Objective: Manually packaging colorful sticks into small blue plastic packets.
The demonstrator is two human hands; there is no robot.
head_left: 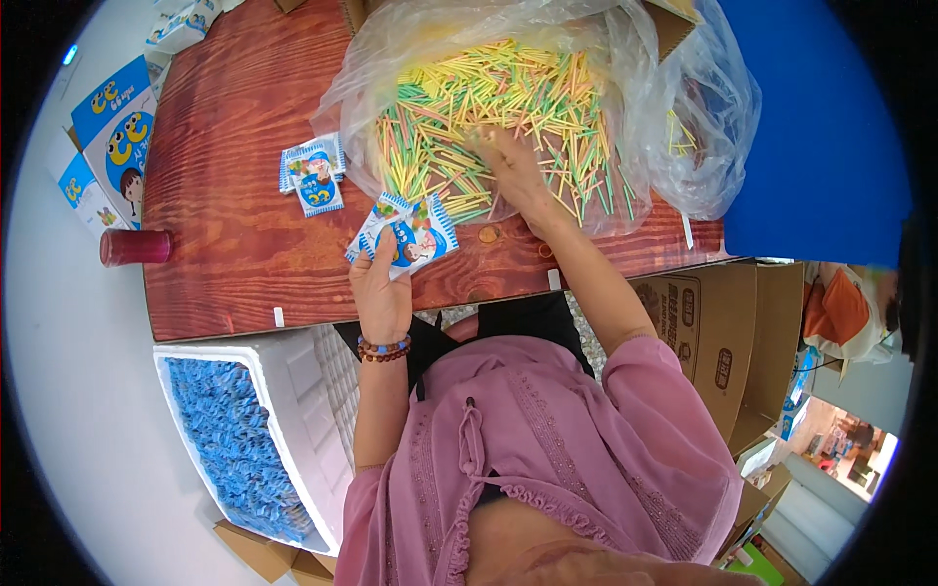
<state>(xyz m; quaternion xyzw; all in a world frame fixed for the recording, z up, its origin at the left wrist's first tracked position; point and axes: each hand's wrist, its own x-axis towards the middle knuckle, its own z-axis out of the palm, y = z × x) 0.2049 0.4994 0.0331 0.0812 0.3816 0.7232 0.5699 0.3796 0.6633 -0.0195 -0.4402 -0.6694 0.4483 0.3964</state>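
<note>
Near the table's front edge, my left hand [384,283] is closed on several small blue-and-white packets [422,234], fanned out with the thumb on top. A broad heap of thin sticks [498,93], yellow, green and pink, lies on a clear plastic sheet [342,93]. My right hand [513,174] reaches into the near middle of that heap. Its fingers are bunched and point down among the sticks; whatever lies between the fingertips is hidden. More blue-and-white packets [318,181] rest on the table to the left of the heap.
The red wooden table [225,176] has a dark red cup [135,247] by its left edge. Below stands a white foam box [293,381] full of blue packets [230,439]. Cardboard boxes [718,332] are at right; printed blue-and-white cartons [117,146] stand at far left.
</note>
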